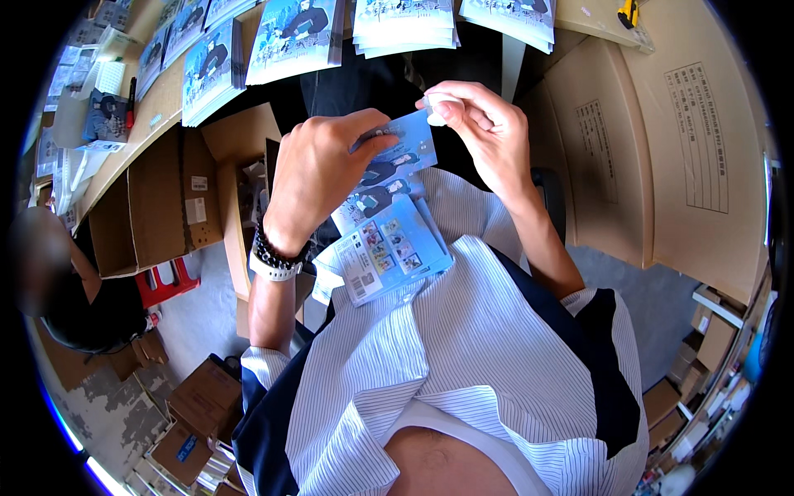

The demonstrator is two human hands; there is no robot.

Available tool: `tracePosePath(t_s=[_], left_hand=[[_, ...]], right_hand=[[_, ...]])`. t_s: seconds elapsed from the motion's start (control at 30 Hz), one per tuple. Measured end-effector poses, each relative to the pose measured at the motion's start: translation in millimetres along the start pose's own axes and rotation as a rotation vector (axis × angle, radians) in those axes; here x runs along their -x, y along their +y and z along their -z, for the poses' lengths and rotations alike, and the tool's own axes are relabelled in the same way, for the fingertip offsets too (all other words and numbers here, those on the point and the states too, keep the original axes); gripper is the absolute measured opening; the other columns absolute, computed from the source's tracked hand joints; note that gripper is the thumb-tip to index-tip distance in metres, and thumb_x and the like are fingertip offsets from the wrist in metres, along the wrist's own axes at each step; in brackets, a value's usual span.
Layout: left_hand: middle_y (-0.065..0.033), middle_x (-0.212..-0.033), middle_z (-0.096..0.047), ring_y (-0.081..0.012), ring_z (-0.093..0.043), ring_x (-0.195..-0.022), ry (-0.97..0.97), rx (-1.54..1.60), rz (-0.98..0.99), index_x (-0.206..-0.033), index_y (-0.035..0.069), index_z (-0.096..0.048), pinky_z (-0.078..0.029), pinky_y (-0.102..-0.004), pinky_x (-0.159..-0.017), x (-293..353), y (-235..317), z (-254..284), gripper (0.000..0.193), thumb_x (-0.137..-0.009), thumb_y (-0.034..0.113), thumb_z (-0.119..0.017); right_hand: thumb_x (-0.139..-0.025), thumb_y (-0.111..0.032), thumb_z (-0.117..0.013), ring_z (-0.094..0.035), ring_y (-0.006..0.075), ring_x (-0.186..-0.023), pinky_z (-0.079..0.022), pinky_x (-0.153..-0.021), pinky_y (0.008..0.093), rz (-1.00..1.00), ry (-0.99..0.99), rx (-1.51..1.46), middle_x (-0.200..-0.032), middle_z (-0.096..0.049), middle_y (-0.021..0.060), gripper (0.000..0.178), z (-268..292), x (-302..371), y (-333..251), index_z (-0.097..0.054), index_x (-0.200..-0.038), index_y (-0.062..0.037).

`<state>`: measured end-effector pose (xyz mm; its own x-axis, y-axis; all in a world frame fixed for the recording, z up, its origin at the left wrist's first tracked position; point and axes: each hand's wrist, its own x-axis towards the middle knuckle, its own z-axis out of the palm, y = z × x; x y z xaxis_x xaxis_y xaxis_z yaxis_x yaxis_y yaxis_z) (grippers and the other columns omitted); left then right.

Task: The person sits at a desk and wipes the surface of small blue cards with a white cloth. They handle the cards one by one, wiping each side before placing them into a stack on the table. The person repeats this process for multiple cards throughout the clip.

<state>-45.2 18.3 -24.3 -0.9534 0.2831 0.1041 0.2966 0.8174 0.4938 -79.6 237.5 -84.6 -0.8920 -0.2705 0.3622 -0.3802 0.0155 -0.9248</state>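
My left hand (318, 169) is closed on a flat blue printed packet (416, 139), thumb on its face, tilted above my lap. At the packet's upper right corner, my right hand (490, 132) pinches a small white piece (433, 109) between thumb and fingers; whether it is a sticker or a fingertip cover I cannot tell. Below, a loose pile of similar packets rests on my lap. One shows a figure (376, 201); the front one (393, 255) lies back side up, with small coloured pictures and a barcode. A white slip (328, 275) sticks out beside it.
Stacks of blue printed packets (294, 41) line the table edge ahead. A red marker (131, 103) and a yellow cutter (628, 13) lie on tables. Open cartons (157, 207) stand at left, large cardboard boxes (612, 149) at right. Another person (78, 289) sits far left.
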Motion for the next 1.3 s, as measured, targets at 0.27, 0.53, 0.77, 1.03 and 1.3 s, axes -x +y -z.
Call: tracePosePath(t_s=[0.27,0.53,0.77,1.03,1.3], left_hand=[[-0.0108,-0.079,-0.074,-0.02,-0.072,-0.065,-0.028,0.055,-0.003,-0.1,0.007,-0.077,-0.052,-0.0277,-0.058,2,2,4,0.015,-0.087,0.015,-0.077],[-0.0117,-0.082,-0.075,-0.0151,-0.073,-0.069,0.068,0.235,0.043,-0.1,0.0,-0.076,-0.053,-0.0252,-0.062,4,-9,-4,0.017,-0.088,0.013,-0.076],[-0.0067,-0.082,-0.076,-0.0125,-0.07,-0.068,0.316,0.309,0.104,-0.099,0.004,-0.077,-0.053,-0.0263,-0.061,16,-20,8,0.016,-0.09,0.017,-0.074],[-0.008,-0.082,-0.073,-0.0108,-0.067,-0.068,0.141,0.211,0.096,-0.1,0.003,-0.075,-0.051,-0.0245,-0.061,35,2,62,0.013,-0.088,0.01,-0.075],[-0.0085,-0.102,-0.076,-0.0234,-0.074,-0.078,-0.477,0.116,-0.013,-0.107,0.011,-0.076,-0.057,-0.0305,-0.064,99,31,-12,0.017,-0.093,0.019,-0.072]], right_hand=[[-0.098,-0.007,-0.063,-0.072,0.024,-0.101,-0.059,-0.088,0.0323,0.006,-0.076,-0.038,-0.105,-0.072,0.0131,0.022,0,-11,-12,-0.067,-0.116,0.0031],[-0.095,-0.012,-0.069,-0.072,0.0154,-0.094,-0.058,-0.082,0.0261,-0.062,-0.067,0.013,-0.101,-0.073,0.0113,0.026,1,-4,-4,-0.069,-0.115,0.0033],[-0.091,-0.005,-0.071,-0.074,0.017,-0.086,-0.059,-0.076,0.0275,-0.024,-0.128,0.167,-0.093,-0.076,0.0115,0.019,3,17,-1,-0.072,-0.109,0.0006],[-0.093,-0.011,-0.071,-0.075,0.02,-0.088,-0.059,-0.076,0.0267,-0.18,0.001,0.142,-0.095,-0.077,0.0117,0.02,27,53,40,-0.073,-0.11,-0.0012],[-0.095,-0.014,-0.07,-0.075,0.0207,-0.09,-0.059,-0.078,0.0282,-0.212,-0.01,0.163,-0.097,-0.077,0.0124,0.022,28,55,38,-0.073,-0.112,-0.001]])
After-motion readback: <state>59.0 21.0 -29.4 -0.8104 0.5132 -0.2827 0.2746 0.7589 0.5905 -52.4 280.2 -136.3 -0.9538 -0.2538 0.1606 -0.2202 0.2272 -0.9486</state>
